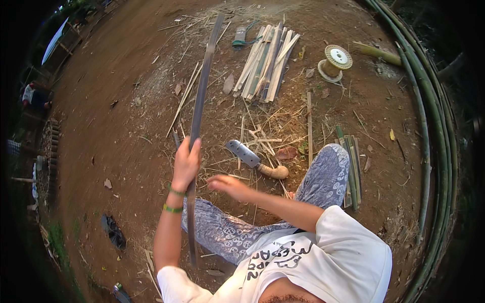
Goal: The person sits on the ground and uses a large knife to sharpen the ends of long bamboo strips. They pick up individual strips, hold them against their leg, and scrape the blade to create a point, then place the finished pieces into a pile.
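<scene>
My left hand (187, 162) is closed around a long, dark bamboo strip (201, 96). The strip stands nearly lengthwise in view, its far end well beyond the hand and its near end passing beside my left forearm. My right hand (231, 188) is just right of the strip, apart from it, slightly blurred. Its fingers stretch toward the left and nothing shows in them. On the ground beyond the right hand lies a broad-bladed knife (244, 153) with a curved wooden handle (273, 172). Green and yellow bands circle my left wrist.
A pile of split bamboo strips (267, 63) lies ahead, beside a bottle-like container (239, 38) and a wire spool (337, 58). More strips (350, 169) lie by my right knee. Long green bamboo poles (438, 126) line the right side. Shavings and leaves litter the dirt.
</scene>
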Demonstrator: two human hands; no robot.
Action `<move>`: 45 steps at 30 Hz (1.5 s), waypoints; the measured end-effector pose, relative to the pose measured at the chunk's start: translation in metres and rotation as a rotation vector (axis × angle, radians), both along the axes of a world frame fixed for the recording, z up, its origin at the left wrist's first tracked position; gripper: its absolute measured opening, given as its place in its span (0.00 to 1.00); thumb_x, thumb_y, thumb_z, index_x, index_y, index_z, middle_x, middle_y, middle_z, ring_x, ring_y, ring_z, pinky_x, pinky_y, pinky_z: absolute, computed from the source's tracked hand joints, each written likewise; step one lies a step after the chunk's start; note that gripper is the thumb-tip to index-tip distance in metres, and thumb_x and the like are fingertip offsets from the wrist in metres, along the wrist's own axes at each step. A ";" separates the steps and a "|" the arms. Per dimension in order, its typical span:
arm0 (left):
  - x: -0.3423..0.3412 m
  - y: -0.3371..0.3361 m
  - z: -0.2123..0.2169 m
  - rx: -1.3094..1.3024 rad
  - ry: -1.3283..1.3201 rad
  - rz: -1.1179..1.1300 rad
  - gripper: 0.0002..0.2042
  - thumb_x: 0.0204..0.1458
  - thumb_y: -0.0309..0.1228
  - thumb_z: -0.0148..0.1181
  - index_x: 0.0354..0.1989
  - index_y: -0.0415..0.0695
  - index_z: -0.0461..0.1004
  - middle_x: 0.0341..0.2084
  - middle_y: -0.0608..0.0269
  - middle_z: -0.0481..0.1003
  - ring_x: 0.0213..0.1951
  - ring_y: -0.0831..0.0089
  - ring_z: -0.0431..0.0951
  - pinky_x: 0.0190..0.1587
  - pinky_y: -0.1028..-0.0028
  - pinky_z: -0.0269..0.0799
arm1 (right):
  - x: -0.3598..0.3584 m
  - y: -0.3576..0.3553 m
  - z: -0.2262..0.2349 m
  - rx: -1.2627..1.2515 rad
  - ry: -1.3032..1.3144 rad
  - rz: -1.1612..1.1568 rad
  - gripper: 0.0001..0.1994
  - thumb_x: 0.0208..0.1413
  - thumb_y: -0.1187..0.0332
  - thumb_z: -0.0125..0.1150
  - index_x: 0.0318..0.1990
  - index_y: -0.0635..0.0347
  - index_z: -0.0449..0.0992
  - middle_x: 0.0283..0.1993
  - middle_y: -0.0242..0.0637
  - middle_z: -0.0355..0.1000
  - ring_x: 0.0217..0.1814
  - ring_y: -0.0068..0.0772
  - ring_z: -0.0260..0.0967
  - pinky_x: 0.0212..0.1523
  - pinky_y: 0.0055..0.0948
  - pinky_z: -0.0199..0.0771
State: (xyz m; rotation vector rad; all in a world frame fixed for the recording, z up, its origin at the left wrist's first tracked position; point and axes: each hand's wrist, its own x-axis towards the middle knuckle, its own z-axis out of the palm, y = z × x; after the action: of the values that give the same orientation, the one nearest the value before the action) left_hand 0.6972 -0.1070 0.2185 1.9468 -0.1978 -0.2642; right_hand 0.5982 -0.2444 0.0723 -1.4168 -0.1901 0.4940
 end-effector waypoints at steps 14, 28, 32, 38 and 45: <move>0.047 -0.106 -0.079 -0.133 -0.039 0.152 0.25 0.64 0.41 0.52 0.61 0.33 0.65 0.44 0.56 0.74 0.46 0.70 0.73 0.51 0.69 0.70 | 0.142 -0.103 0.000 -0.603 -0.019 -1.231 0.17 0.66 0.57 0.45 0.46 0.63 0.69 0.33 0.53 0.74 0.38 0.60 0.73 0.42 0.54 0.70; -0.148 -0.056 -0.281 0.237 0.496 0.386 0.22 0.59 0.36 0.61 0.59 0.39 0.67 0.26 0.64 0.76 0.29 0.75 0.73 0.37 0.71 0.70 | 0.327 -0.291 -0.172 -0.746 0.190 -1.242 0.20 0.59 0.59 0.51 0.52 0.64 0.74 0.46 0.58 0.76 0.52 0.60 0.73 0.53 0.52 0.70; -0.153 -0.070 -0.286 0.230 0.538 0.485 0.23 0.60 0.34 0.60 0.61 0.38 0.66 0.27 0.64 0.77 0.30 0.77 0.73 0.36 0.74 0.69 | 0.342 -0.286 -0.169 -0.619 0.196 -1.212 0.20 0.58 0.62 0.50 0.53 0.65 0.74 0.49 0.59 0.75 0.54 0.61 0.72 0.54 0.51 0.71; -0.141 -0.111 -0.271 0.266 0.579 0.445 0.22 0.60 0.33 0.60 0.61 0.39 0.66 0.28 0.64 0.76 0.30 0.77 0.71 0.35 0.73 0.69 | 0.409 -0.336 -0.240 -0.433 0.125 -1.400 0.24 0.53 0.70 0.51 0.59 0.65 0.72 0.46 0.49 0.78 0.47 0.45 0.76 0.48 0.40 0.73; -0.152 -0.112 -0.275 0.321 0.600 0.443 0.22 0.60 0.34 0.59 0.61 0.39 0.66 0.30 0.62 0.78 0.33 0.74 0.74 0.40 0.71 0.71 | 0.446 -0.387 -0.273 -0.072 0.430 -1.007 0.19 0.56 0.80 0.52 0.56 0.59 0.74 0.39 0.36 0.75 0.29 0.28 0.71 0.26 0.32 0.73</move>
State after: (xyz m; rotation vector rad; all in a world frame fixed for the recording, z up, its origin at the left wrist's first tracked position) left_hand 0.5457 -0.2185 -0.0567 2.0679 0.6967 -0.5924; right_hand 1.0445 -0.6316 -0.2009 -1.2557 0.8621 -0.0496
